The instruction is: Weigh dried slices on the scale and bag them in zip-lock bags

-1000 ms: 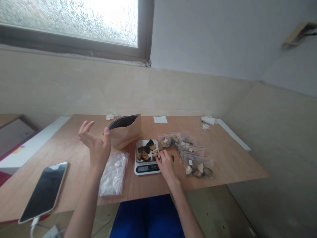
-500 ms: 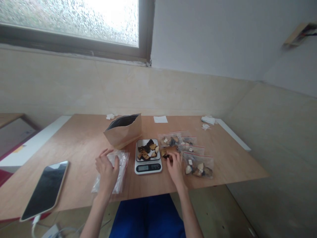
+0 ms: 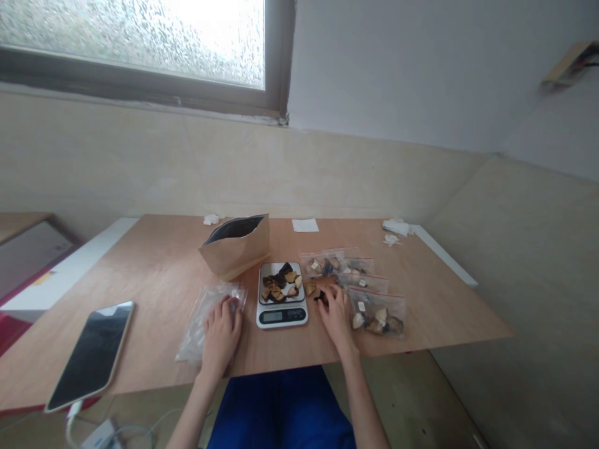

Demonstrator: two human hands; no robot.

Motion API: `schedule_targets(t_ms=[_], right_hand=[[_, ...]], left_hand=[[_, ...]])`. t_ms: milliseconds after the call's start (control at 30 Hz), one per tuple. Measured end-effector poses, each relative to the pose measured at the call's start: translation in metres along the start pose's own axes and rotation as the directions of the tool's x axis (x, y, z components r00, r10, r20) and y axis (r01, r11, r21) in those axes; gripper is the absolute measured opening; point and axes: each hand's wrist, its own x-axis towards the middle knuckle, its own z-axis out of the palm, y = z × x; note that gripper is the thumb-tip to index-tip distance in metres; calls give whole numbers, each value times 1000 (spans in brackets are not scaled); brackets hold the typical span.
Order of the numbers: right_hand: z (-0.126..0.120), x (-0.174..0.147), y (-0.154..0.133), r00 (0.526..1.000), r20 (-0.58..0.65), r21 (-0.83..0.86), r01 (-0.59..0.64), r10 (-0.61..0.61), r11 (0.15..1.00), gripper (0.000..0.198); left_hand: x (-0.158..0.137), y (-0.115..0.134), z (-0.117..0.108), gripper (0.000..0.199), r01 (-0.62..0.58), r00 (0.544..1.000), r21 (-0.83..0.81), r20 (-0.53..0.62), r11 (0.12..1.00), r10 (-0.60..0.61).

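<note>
Right hand (image 3: 337,315): I'm seemingly selecting a dark, curled slice (image 3: 321,298).
Left hand (image 3: 221,335): partly covering clear plastic bags (image 3: 194,332) (can't tell either grip's closure).
Slice: probably needing light pinching.

Smartphone (image 3: 92,355) observed screen-up at the left front of the desk (image 3: 159,280), white cable (image 3: 73,411) attached at its near end. White paper (image 3: 305,225) lies flat near the rear edge. Frosted window (image 3: 140,40) noted above.

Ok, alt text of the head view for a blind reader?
The left hand is on clear bags; the right hand touches a dark piece beside a scale bearing more pieces. Beyond stands an open paper bag; filled bags lie right.
</note>
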Motion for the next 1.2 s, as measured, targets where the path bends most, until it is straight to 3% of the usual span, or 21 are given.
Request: schedule_targets(t_ms=[400, 600, 733, 900, 1033, 1200], right_hand=[[-9, 6, -8, 999, 15, -26, 33, -32, 999, 17], [-17, 28, -19, 998, -63, 165, 15, -4, 986, 16], [-19, 44, -23, 1000, -19, 266, 5, 1, 964, 15], [-15, 44, -9, 999, 42, 96, -26, 22, 995, 16], [-11, 34, 2, 1000, 7, -10, -28, 28, 1000, 21], [-14, 31, -14, 999, 30, 176, 24, -29, 984, 27]], left_hand=[[0, 8, -4, 29, 28, 1000, 45, 5, 999, -28], [0, 6, -3, 30, 18, 1000, 53, 1, 998, -18], [0, 6, -2, 29, 24, 1000, 65, 1, 998, -24], [0, 7, -3, 28, 12, 1000, 68, 9, 998, -13], [0, 8, -4, 28, 21, 1000, 73, 3, 997, -21], [1, 10, -6, 29, 31, 999, 70, 15, 997, -32]])
